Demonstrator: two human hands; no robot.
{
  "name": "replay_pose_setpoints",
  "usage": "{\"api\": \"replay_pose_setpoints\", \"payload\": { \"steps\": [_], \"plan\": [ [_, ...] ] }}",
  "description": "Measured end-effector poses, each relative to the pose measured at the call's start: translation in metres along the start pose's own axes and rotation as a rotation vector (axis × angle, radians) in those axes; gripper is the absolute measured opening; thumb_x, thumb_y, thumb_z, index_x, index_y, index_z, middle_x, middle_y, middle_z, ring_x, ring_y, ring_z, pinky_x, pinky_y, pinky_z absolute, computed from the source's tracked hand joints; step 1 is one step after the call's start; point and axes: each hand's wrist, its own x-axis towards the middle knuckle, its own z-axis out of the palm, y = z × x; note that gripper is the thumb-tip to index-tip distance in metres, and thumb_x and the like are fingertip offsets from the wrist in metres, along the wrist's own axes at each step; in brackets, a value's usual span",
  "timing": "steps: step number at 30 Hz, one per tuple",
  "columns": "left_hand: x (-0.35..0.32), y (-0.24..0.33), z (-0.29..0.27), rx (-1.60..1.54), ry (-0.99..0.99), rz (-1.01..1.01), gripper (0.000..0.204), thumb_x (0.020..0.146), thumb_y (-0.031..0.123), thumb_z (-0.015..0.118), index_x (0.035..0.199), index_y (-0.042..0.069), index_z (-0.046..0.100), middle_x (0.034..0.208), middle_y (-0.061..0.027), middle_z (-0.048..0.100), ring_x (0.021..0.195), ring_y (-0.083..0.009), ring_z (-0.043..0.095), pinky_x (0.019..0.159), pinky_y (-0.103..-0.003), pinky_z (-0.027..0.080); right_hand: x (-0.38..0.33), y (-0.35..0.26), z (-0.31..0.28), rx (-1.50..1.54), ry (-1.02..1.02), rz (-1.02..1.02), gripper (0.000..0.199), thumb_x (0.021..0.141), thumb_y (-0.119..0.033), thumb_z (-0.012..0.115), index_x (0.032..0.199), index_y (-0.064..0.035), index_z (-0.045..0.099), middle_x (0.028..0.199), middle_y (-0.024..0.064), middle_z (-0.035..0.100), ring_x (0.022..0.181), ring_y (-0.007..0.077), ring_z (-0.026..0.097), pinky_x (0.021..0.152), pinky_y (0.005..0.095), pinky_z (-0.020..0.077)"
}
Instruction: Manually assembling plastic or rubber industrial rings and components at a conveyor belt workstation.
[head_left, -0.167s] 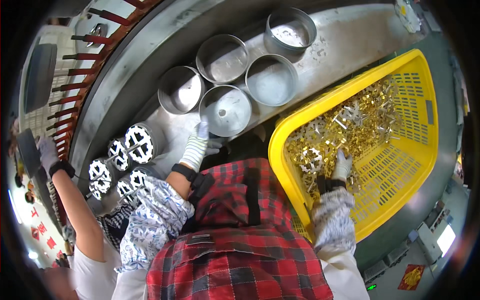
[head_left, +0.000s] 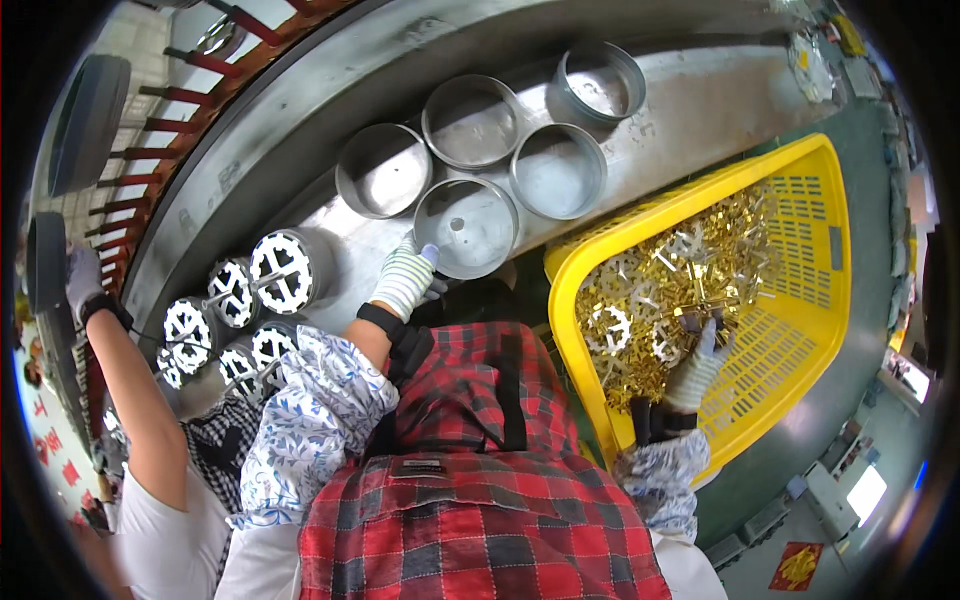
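My left hand [head_left: 405, 280], in a striped work glove, grips the near rim of a round, open metal can [head_left: 467, 228] with a small dark spot on its floor. The thumb lies over the rim; the other fingers are partly hidden below it. My right hand [head_left: 695, 370], also gloved, is down in a yellow plastic basket [head_left: 830, 250]. Its fingers are curled on small brass-coloured metal pieces [head_left: 712, 300] on top of the heap. Silvery toothed ring-shaped pieces [head_left: 608, 328] lie among them.
More open cans [head_left: 560, 170] stand on the metal bench [head_left: 690, 110]. Several cans with white slotted tops [head_left: 282, 272] stand at the left. A co-worker's gloved hand [head_left: 84, 280] reaches in there. Red-sleeved rods [head_left: 180, 95] line a rack at the far left.
My right hand has shifted within the basket, and brass pieces now show at its fingertips. My left thumb now lies over the can's rim. The whole view has shifted slightly.
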Motion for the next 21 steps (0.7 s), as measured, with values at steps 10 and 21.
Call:
{"api": "replay_pose_setpoints", "payload": {
  "steps": [10, 21],
  "plan": [
    [-0.082, -0.050, -0.081, -0.327, 0.042, 0.188, 0.062, 0.095, 0.035, 0.057, 0.142, 0.002, 0.034, 0.086, -0.0105, 0.065, 0.057, -0.0121, 0.057, 0.054, -0.025, 0.050, -0.099, -0.177, 0.148, 0.158, -0.825, -1.132, 0.032, 0.073, -0.013, 0.067, 0.104, -0.0052, 0.061, 0.111, 0.0128, 0.060, 0.099, 0.0299, 0.061, 0.082, 0.0437, 0.0512],
    [-0.111, -0.043, -0.087, -0.423, -0.245, 0.368, 0.055, 0.093, 0.022, 0.063, 0.138, 0.000, 0.040, 0.124, -0.0091, 0.056, 0.112, -0.0148, 0.054, 0.094, -0.028, 0.046, -0.148, -0.188, 0.175, 0.493, -1.097, -0.716, 0.061, 0.065, -0.027, 0.080, 0.118, -0.0067, 0.055, 0.118, 0.0185, 0.057, 0.112, 0.0415, 0.055, 0.095, 0.0522, 0.0434]
  ]
}}
